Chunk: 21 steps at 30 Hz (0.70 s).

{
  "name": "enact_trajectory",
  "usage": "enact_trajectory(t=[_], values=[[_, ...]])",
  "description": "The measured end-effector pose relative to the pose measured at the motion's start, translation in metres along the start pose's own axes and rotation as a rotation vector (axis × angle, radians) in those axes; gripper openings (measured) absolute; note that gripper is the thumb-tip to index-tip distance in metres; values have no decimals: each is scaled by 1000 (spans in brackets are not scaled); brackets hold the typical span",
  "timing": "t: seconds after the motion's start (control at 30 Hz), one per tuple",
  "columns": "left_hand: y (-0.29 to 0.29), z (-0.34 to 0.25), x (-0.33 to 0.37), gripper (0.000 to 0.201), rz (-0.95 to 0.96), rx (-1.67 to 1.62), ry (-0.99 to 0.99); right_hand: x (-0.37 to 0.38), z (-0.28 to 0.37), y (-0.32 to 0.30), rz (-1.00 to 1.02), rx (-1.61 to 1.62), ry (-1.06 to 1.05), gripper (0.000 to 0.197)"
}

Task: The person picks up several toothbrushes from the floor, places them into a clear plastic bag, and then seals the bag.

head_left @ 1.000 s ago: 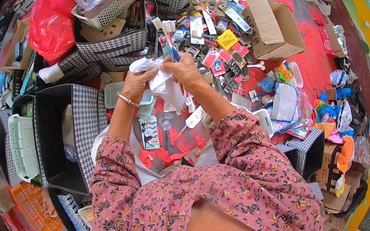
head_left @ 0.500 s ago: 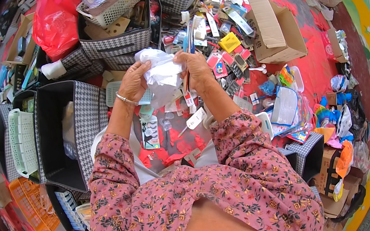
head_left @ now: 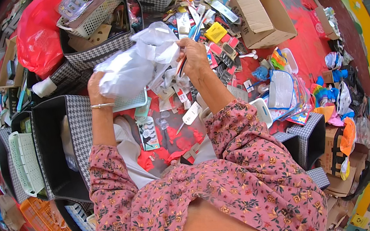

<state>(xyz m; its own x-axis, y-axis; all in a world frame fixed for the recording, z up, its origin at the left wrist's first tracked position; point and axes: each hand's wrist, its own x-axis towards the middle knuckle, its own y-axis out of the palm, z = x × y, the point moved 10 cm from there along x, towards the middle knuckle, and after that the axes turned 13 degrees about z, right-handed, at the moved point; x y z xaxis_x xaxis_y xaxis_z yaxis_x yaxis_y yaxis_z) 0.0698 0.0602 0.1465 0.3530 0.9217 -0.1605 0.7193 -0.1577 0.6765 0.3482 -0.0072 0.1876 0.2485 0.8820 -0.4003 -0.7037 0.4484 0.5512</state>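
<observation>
A thin, whitish plastic bag point(head_left: 129, 71) is spread between my two hands, its left side puffed out. My left hand point(head_left: 96, 87), with a bangle at the wrist, grips the bag's left edge; the bag covers its fingertips. My right hand point(head_left: 195, 55) is closed on the bag's right end and on a few slim, long-handled sticks, possibly toothbrushes, that poke out above and below the fist. Under the bag shows the rim of a pale green plastic basket point(head_left: 130, 102). A white tag-shaped piece point(head_left: 192, 114) lies on the floor below my right hand.
An open cardboard box point(head_left: 264, 18) stands beyond a heap of small packaged goods point(head_left: 225, 46). Houndstooth fabric bins point(head_left: 78, 127) are at the left, with a red plastic bag point(head_left: 40, 39) farther back. Plastic packets point(head_left: 283, 95) lie at the right.
My hands have moved apart, the left one going left. The crumpled bag has opened out between them. The view has shifted slightly.
</observation>
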Motion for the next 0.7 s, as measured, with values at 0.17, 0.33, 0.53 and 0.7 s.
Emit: enact_trajectory(t=[0.17, 0.33, 0.53, 0.7], values=[[-36, -26, 2, 29, 6, -260, 55, 2, -10, -12, 7, 252, 89, 3], [-73, -106, -20, 36, 36, 959, 252, 10, -11, 3, 198, 432, 120, 9], [-106, -214, -134, 32, -535, 1882, 123, 12, -28, 33, 470, 567, 234, 10], [-144, -285, -252, 35, -1433, 1533, 512, 4, -10, 31, 557, 561, 192, 15]])
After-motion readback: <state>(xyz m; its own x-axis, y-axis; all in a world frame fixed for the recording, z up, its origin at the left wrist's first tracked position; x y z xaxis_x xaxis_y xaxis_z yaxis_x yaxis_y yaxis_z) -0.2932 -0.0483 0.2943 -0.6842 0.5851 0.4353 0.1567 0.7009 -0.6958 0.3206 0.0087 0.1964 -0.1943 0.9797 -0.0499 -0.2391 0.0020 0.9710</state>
